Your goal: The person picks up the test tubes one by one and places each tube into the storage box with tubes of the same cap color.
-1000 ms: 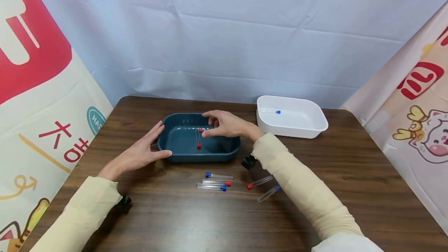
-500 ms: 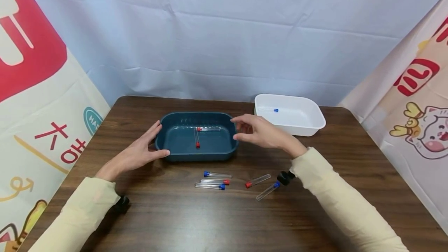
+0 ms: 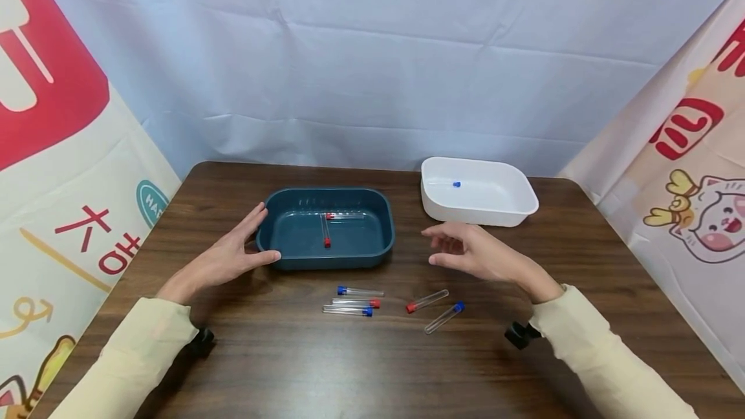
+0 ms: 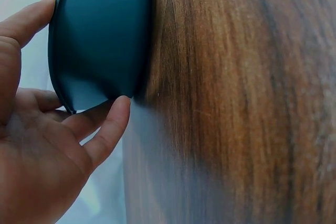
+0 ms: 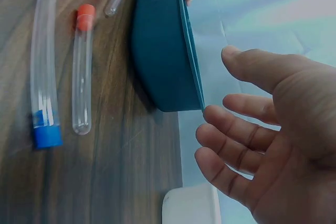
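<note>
My left hand (image 3: 227, 257) rests against the left end of the dark teal basin (image 3: 326, 262), thumb at the front rim and fingers along the side. Two red-capped test tubes (image 3: 326, 231) lie inside that basin. My right hand (image 3: 474, 251) hovers over the table between the two basins, fingers loosely bent and holding nothing. Below it on the table lie a red-capped test tube (image 3: 427, 301) and a blue-capped test tube (image 3: 445, 318). Left of these, a group holds two blue-capped tubes (image 3: 349, 310) and one red-capped tube (image 3: 355, 302).
A white basin (image 3: 480, 217) stands at the back right with one blue-capped tube (image 3: 456, 184) in it. The brown wooden table (image 3: 326, 367) meets a pale cloth backdrop (image 3: 361, 70) behind. Printed cloths hang at both sides.
My right hand has moved out of the teal basin, rightward and toward me, uncovering the two red-capped tubes inside. The left hand stays at the basin's left end.
</note>
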